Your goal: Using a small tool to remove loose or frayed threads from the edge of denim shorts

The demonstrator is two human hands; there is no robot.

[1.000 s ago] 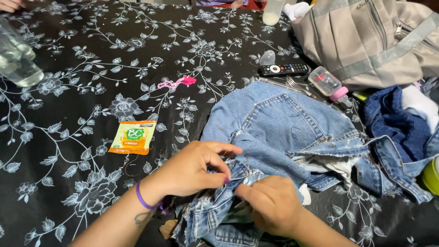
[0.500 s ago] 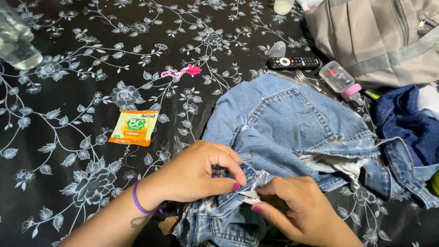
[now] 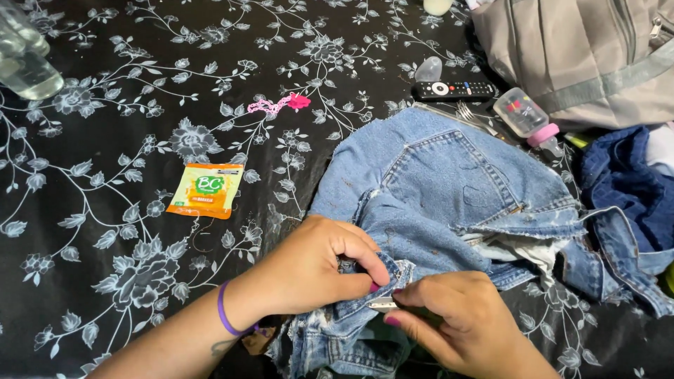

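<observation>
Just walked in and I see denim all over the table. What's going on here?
A person is working on a piece of blue denim clothing spread on a black floral tablecloth. The left hand pinches a frayed edge of the denim, while the right hand holds a small pale tool against that same edge; what kind of tool is hard to tell. Nearby lie an orange sachet, a remote control, a small bottle with a pink cap and a grey bag.

Orange sachet [image 3: 206, 190], remote [image 3: 453, 90], grey bag [image 3: 583, 56]
</observation>
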